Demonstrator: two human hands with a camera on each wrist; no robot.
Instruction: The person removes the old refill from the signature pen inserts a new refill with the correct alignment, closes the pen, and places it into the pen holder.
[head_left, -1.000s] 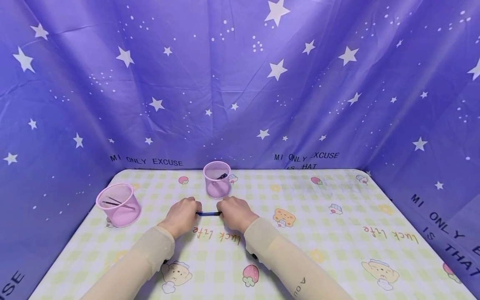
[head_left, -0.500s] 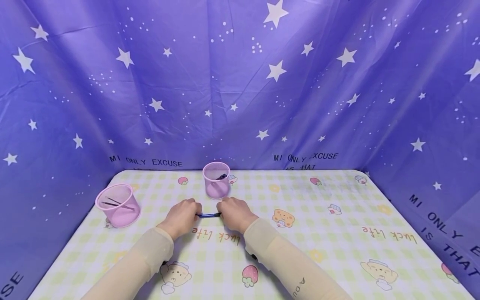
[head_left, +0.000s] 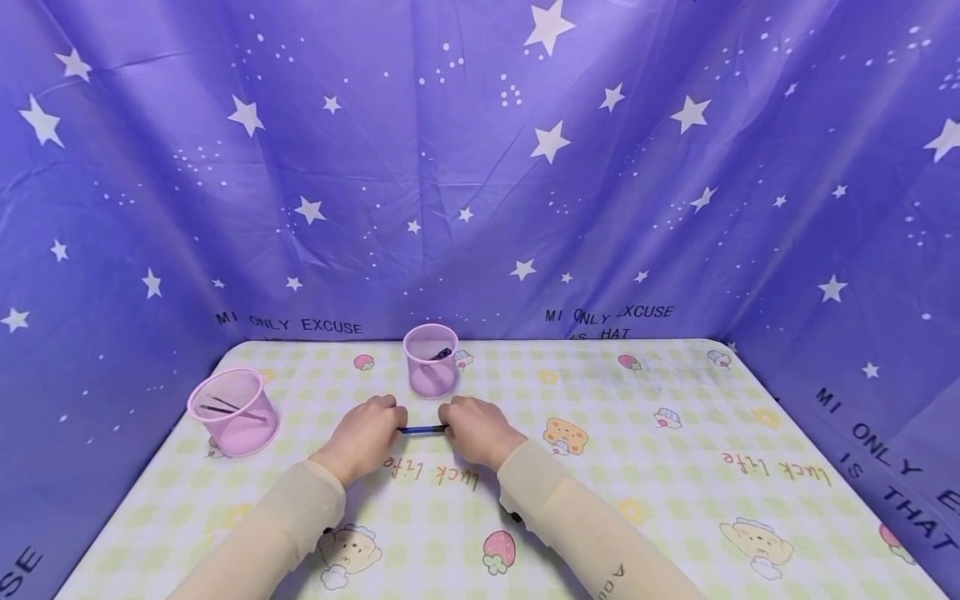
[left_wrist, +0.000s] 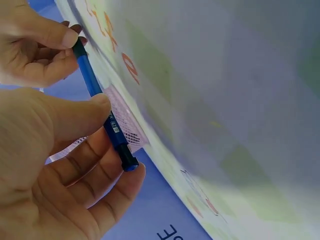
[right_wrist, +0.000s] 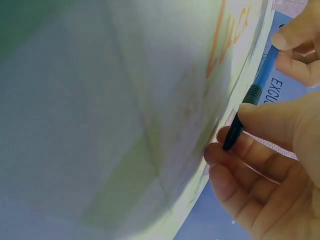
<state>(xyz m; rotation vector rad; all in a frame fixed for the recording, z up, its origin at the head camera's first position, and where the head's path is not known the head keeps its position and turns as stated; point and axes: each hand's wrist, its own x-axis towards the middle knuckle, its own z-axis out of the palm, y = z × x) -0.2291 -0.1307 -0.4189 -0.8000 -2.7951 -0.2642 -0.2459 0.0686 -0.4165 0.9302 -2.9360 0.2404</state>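
Currently 1 blue pen [head_left: 424,430], lower centre of head frame: left hand [head_left: 365,433] pinches near clicker end [left_wrist: 130,162], right hand [head_left: 480,431] pinches near tip end [right_wrist: 232,139]. Light, equal thumb pressure should hold it level.

The tabletop [head_left: 675,483] — checked pale green and white, with cartoon prints and orange lettering — bears a pink mesh cup [head_left: 243,429] near its left edge and a second pink cup [head_left: 431,379] towards the back.
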